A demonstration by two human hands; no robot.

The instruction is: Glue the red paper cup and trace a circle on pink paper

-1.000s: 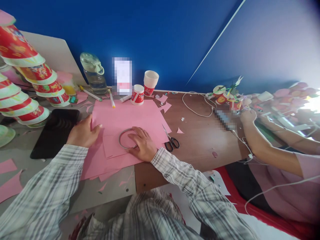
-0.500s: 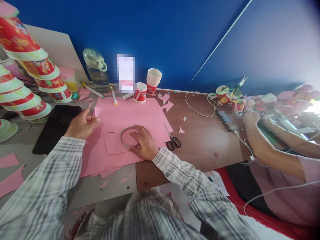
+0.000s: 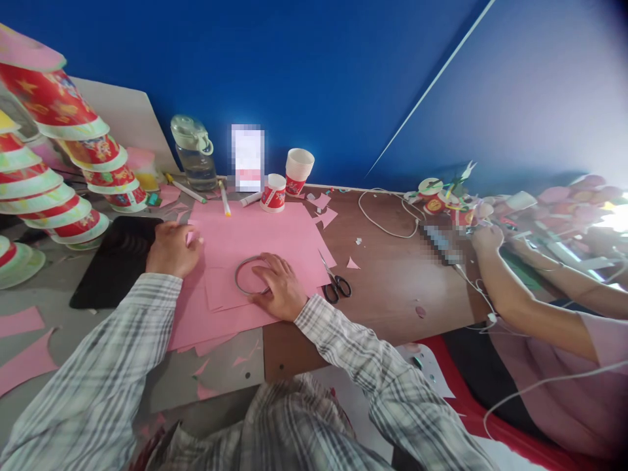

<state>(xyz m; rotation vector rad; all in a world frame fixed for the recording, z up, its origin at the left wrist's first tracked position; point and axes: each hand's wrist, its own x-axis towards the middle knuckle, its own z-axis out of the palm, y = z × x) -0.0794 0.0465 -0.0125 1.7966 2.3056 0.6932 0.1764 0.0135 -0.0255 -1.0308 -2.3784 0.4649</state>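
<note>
My right hand (image 3: 279, 286) lies flat on the stack of pink paper sheets (image 3: 260, 239), fingers stretched over the right side of a thin metal ring (image 3: 241, 277) that rests on a smaller pink piece. My left hand (image 3: 171, 250) sits at the left edge of the pink sheets, fingers curled and pinching the paper's edge, beside a black tablet (image 3: 118, 258). Black-handled scissors (image 3: 333, 282) lie just right of my right hand.
Stacks of red-and-white paper cups (image 3: 73, 170) stand at the left. A water bottle (image 3: 195, 152), markers (image 3: 226, 199) and two cups (image 3: 284, 180) line the back. A white cable (image 3: 383, 216) crosses the brown table (image 3: 392, 275). Another person's arms (image 3: 520, 294) work at the right.
My left hand has slid right along the paper's left edge and curled onto it. My right hand has stayed on the ring. The view has tilted slightly.
</note>
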